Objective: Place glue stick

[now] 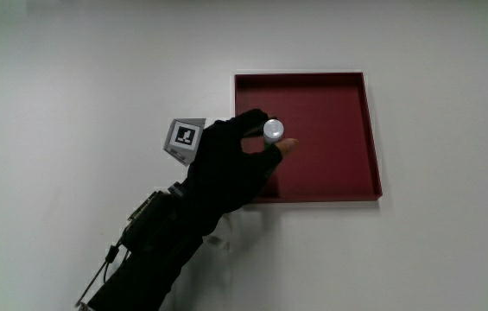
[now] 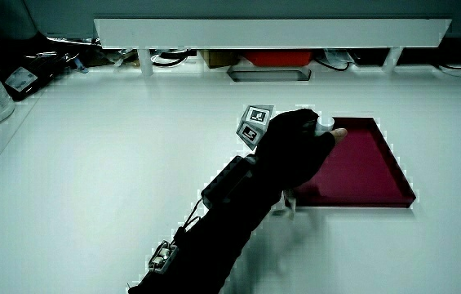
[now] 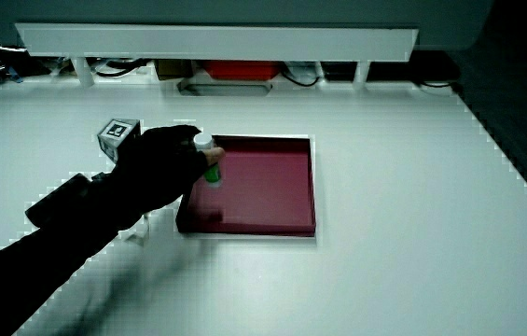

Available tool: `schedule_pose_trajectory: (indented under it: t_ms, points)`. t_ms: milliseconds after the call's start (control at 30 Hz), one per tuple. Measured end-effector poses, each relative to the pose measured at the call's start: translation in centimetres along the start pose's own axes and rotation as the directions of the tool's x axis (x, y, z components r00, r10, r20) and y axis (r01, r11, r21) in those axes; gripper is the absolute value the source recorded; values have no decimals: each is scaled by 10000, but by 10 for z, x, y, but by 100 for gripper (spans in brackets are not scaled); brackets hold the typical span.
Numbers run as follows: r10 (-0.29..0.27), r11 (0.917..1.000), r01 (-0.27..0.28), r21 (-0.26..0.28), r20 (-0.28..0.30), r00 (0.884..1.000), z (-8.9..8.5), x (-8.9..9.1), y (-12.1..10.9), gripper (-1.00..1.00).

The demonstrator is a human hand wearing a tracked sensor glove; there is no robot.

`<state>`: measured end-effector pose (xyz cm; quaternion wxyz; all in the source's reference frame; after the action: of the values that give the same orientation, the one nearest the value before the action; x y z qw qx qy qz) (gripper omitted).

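Main view, status check: the hand (image 1: 231,164) is closed around the glue stick (image 1: 274,130), fingers pinching it w/ the white cap end up. Stick is held upright over the red tray (image 1: 369,138), above the tray's inner area close to the wall nearest the forearm; it looks held clear of the floor, though contact can't be ruled out from this angle. In a side view the glue stick (image 3: 210,161) shows a white cap and a green body below the fingers, its lower end above or near the tray (image 3: 312,187) floor; a dark shadow sits on the tray floor under the hand. In a side view the hand (image 2: 295,147) covers most of the stick, only the cap (image 2: 325,124) showing at the tray (image 2: 401,175) edge. Marker cube (image 1: 184,138) rides on the back of the hand. Tray holds nothing else; table (image 1: 71,69) around it is white. Progress, as judged: pick-up and carry are done, approx. 1 step left, i.e. lower the stick to the tray floor and release. Stick is not yet set down. Risk est.: an upright stick may tip on release.
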<state>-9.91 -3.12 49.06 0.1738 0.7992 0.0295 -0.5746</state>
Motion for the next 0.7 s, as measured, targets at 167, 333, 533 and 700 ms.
schedule_pose_trajectory:
  t_ms: [167,333,533,700]
  points:
    - [156,9993,-154,-334,62,9999,-12,-9,2,0]
    - [258,9980,-280,-558,-392,9989,-19,-14,4,0]
    - [309,9972,-346,-656,-557,9980,-25,-21,4,0]
    - [587,9954,-595,-752,-116,9982,-27,-31,1,0]
